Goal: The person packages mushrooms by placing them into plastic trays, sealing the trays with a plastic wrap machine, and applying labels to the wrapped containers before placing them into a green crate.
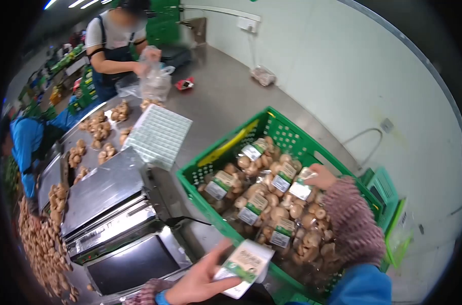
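Observation:
My left hand (203,279) grips a small stack of printed white-and-green labels (243,267) near the crate's front edge, thumb on top. My right hand (321,178) reaches into the green plastic crate (226,145). Its fingers are closed at the edge of a white-and-green label (302,184), which lies against a clear bag of brown mushrooms. Other bagged mushrooms (279,211) fill the crate, and several carry the same kind of label, such as this one (252,208). Toward the crate's right front, some bags (310,244) show no label.
A metal wrapping machine (104,190) with a dark plate stands left of the crate. Behind it lie a white sheet of labels (157,134) and loose mushrooms (96,127). Across the steel table, a co-worker (116,51) handles a plastic bag (155,79). A wall (343,76) runs along the right.

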A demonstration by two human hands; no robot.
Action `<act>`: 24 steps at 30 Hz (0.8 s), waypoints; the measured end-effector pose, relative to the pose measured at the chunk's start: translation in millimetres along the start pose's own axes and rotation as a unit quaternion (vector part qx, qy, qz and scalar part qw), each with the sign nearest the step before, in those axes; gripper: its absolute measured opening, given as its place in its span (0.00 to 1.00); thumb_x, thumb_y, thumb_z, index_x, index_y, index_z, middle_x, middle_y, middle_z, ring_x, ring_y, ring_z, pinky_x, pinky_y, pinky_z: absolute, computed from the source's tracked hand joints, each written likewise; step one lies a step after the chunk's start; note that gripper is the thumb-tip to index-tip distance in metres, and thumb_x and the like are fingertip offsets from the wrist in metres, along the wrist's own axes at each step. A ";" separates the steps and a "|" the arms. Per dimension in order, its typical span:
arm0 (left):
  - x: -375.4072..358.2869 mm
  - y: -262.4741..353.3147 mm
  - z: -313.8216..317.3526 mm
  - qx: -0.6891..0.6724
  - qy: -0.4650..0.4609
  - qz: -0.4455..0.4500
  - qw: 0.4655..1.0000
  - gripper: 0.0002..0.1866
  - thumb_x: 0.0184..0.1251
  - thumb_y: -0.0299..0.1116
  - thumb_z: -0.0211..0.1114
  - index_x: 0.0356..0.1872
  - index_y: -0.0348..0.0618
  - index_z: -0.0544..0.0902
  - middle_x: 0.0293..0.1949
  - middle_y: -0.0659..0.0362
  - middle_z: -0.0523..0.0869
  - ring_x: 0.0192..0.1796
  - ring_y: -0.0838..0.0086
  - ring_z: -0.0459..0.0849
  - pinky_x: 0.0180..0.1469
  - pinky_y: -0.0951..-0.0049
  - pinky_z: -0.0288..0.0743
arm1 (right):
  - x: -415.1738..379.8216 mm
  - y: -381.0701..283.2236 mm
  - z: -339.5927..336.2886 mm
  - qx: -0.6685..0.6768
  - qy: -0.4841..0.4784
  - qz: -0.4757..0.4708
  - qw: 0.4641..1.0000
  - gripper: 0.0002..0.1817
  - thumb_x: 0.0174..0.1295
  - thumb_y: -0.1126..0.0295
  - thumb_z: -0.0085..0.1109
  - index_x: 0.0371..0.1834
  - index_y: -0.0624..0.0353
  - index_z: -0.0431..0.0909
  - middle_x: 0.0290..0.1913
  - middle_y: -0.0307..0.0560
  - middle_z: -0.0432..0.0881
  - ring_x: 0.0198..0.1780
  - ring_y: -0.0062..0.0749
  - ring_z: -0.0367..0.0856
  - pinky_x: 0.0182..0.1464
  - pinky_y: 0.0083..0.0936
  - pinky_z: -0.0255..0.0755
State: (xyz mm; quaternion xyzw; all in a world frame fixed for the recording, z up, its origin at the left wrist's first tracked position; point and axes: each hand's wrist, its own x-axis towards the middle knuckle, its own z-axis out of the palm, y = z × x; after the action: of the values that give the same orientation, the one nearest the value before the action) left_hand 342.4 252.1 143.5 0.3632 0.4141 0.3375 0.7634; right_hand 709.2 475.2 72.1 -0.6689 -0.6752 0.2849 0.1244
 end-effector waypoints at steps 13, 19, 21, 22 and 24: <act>-4.7 26.2 37.5 0.423 -0.102 0.138 0.890 0.10 0.59 0.32 0.65 0.39 0.36 0.82 0.26 0.60 0.85 0.31 0.83 0.81 0.35 0.83 0.73 | -219.3 -183.5 -27.3 -0.021 -0.028 -0.422 0.906 0.06 0.48 0.75 0.65 0.31 0.59 0.81 0.32 0.43 0.82 0.38 0.27 0.79 0.39 0.21 0.72; -27.2 -24.0 5.3 0.052 -0.039 -0.006 0.998 0.20 0.59 0.24 0.62 0.53 0.39 0.70 0.40 0.57 0.80 0.41 0.79 0.78 0.45 0.79 0.72 | -218.2 -18.1 -24.1 0.139 -0.154 0.086 0.974 0.14 0.49 0.68 0.67 0.37 0.62 0.76 0.30 0.37 0.78 0.33 0.16 0.74 0.34 0.16 0.69; -35.3 -7.0 7.4 0.000 -0.045 0.042 0.998 0.37 0.56 0.16 0.59 0.67 0.37 0.51 0.56 0.52 0.72 0.52 0.71 0.75 0.55 0.74 0.67 | -217.1 40.8 34.1 0.139 -0.115 0.098 0.979 0.18 0.47 0.65 0.68 0.39 0.62 0.76 0.29 0.38 0.79 0.32 0.21 0.75 0.36 0.20 0.70; -39.5 -4.1 10.6 0.015 -0.038 0.094 0.995 0.42 0.55 0.13 0.58 0.68 0.38 0.45 0.59 0.51 0.69 0.54 0.69 0.74 0.57 0.72 0.66 | -216.8 69.4 61.6 0.228 -0.112 0.117 0.960 0.23 0.47 0.66 0.67 0.45 0.62 0.73 0.37 0.43 0.78 0.39 0.24 0.75 0.41 0.21 0.69; -49.8 -5.6 4.4 0.029 -0.014 0.093 0.995 0.35 0.56 0.15 0.58 0.65 0.35 0.55 0.56 0.51 0.73 0.51 0.70 0.76 0.56 0.71 0.67 | -232.4 27.5 59.1 -0.187 0.143 -0.039 0.971 0.28 0.46 0.69 0.68 0.51 0.63 0.68 0.48 0.48 0.75 0.50 0.32 0.72 0.49 0.23 0.67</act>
State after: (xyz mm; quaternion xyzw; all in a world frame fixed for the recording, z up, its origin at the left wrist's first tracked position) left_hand 326.1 207.4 159.8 0.4268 0.3773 0.3899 0.7235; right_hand 716.8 234.3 58.7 -0.6875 -0.7170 0.0499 0.1033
